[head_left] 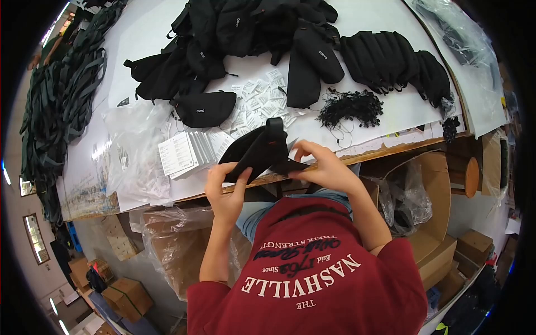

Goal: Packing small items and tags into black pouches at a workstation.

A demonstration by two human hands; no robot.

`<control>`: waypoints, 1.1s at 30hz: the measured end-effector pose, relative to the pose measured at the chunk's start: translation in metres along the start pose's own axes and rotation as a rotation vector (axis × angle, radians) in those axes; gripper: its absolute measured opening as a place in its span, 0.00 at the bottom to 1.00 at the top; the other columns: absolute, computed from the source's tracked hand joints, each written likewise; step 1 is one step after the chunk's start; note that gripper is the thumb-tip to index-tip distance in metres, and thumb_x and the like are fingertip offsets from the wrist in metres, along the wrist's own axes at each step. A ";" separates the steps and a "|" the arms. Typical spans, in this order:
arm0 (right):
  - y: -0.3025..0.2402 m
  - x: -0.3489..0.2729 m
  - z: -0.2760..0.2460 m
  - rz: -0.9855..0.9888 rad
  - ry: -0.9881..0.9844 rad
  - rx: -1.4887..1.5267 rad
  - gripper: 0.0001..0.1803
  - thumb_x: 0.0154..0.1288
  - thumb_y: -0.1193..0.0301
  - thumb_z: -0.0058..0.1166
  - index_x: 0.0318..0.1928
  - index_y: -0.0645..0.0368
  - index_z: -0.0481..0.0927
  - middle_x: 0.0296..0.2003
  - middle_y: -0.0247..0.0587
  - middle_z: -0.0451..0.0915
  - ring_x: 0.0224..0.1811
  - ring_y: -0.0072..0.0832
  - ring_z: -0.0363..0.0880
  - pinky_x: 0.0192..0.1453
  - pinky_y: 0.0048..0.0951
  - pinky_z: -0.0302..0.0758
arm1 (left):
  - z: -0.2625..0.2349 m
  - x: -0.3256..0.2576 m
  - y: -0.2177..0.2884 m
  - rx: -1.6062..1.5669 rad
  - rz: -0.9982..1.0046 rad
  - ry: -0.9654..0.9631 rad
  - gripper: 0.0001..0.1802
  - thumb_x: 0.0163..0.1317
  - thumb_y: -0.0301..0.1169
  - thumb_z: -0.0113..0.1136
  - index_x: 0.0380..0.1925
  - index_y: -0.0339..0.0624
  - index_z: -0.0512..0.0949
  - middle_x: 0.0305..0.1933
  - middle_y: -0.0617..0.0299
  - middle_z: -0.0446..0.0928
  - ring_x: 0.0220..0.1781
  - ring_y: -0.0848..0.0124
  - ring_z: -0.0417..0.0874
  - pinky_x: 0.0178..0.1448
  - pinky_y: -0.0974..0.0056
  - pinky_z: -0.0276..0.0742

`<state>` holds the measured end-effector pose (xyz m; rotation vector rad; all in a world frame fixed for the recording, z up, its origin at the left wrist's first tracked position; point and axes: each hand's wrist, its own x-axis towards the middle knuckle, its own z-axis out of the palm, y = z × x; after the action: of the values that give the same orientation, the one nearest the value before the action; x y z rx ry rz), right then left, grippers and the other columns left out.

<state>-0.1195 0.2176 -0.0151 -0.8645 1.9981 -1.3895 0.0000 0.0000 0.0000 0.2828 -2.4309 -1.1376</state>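
A dark red printed cotton shirt (312, 279) fills the foreground. Beyond it, over the counter (391, 111) edge, both hands pinch a black fabric pouch (259, 151): left fingers (237, 176) at its lower-left end, right fingers (304, 153) right, long axis slanting up-right.

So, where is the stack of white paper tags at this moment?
In the head view, the stack of white paper tags lies on the table, left of centre, just left of the black pouch held in both hands and above the left hand.

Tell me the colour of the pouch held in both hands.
The pouch is black, clearest in the head view, held by the left hand and right hand.
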 end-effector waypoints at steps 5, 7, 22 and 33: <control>0.001 0.005 0.018 0.025 0.180 0.253 0.19 0.53 0.66 0.67 0.42 0.64 0.78 0.40 0.35 0.75 0.45 0.25 0.73 0.51 0.24 0.70 | 0.008 -0.004 0.005 -0.358 -0.246 -0.136 0.11 0.55 0.25 0.67 0.36 0.33 0.78 0.34 0.62 0.81 0.38 0.79 0.76 0.43 0.73 0.71; 0.003 0.009 0.019 0.056 0.148 0.445 0.19 0.54 0.67 0.67 0.41 0.65 0.77 0.38 0.33 0.77 0.44 0.22 0.74 0.49 0.23 0.71 | 0.007 -0.007 -0.002 -0.414 -0.303 -0.176 0.11 0.55 0.23 0.67 0.37 0.31 0.78 0.36 0.63 0.80 0.40 0.80 0.75 0.46 0.74 0.70; 0.009 -0.010 -0.063 0.057 0.487 0.521 0.14 0.56 0.79 0.60 0.42 0.60 0.71 0.31 0.46 0.82 0.29 0.24 0.81 0.35 0.21 0.74 | -0.011 -0.014 -0.017 -0.284 -0.415 -0.351 0.11 0.55 0.29 0.67 0.33 0.32 0.79 0.25 0.65 0.78 0.29 0.82 0.73 0.34 0.73 0.69; 0.024 0.015 -0.003 0.392 0.554 1.657 0.22 0.70 0.54 0.43 0.35 0.61 0.76 0.21 0.30 0.66 0.24 0.21 0.63 0.30 0.21 0.62 | -0.005 -0.012 0.013 -0.184 -0.279 -0.787 0.17 0.54 0.35 0.67 0.36 0.32 0.78 0.29 0.52 0.80 0.27 0.64 0.79 0.36 0.67 0.73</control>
<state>-0.1354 0.2143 -0.0380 0.6594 0.5614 -2.3489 0.0125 0.0096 0.0092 0.1260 -2.9710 -1.8602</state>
